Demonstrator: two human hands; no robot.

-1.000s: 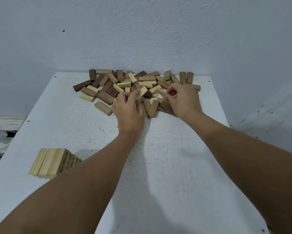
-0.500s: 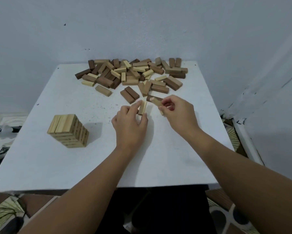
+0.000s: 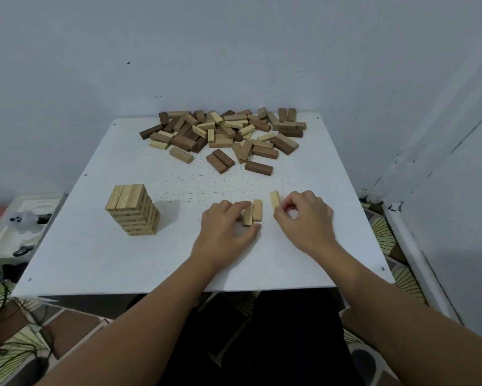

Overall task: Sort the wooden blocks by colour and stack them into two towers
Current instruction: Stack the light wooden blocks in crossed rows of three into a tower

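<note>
The left hand (image 3: 224, 227) curls thumb and fingers round two pale rectangular wooden blocks (image 3: 253, 212) lying side by side on the white square table (image 3: 100, 246), while the right hand (image 3: 304, 215) pinches a third pale wooden block (image 3: 275, 199) just beside them. One tower of pale blocks (image 3: 132, 210) stands well to the left, several layers high; no dark tower exists yet. The mixed heap of dark and pale blocks (image 3: 223, 132) near the blue-grey wall (image 3: 234, 51) holds most of the work left, and nothing blocks the way to the tower.
</note>
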